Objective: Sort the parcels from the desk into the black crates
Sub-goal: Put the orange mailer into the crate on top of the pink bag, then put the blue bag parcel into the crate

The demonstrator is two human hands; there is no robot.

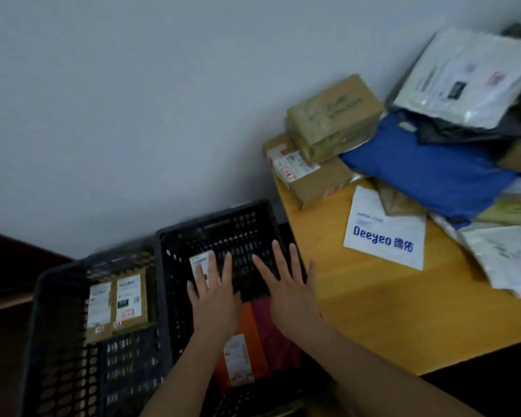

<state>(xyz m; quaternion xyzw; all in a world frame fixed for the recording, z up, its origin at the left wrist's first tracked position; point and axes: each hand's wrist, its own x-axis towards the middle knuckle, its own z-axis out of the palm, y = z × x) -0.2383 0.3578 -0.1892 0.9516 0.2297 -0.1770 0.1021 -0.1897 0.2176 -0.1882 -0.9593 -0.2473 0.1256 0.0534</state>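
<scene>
Both hands hang over the right black crate point(223, 233), fingers straight & spread wide, holding nothing. Left hand point(214, 291) is above a small parcel w/ a white label point(200, 263) near that crate's far left corner; can't tell if fingertips touch it. Right hand point(289, 284) is over the crate's right wall, next to the desk's left edge. Under the forearms, inside the same crate, lie an orange parcel point(244, 350) w/ a white label and a dark red one point(274, 335) beside it.

Left black crate point(60, 341) sits against the right one, wall to wall. Two brown labelled boxes point(118, 299) lie side by side at its far end.

Wooden desk point(358, 311) stands just right of the crates. Parcels pile toward its far right: two brown cartons point(322, 145) stacked at the far left corner by the wall, a blue mailer point(427, 170) next to them, a white poly bag point(469, 73) on top at the back, a white "Deeyeo" bag point(385, 233) lying flat nearer the middle, more white bags point(509, 257) at the right edge. Picture is blurry, labels unreadable.
</scene>
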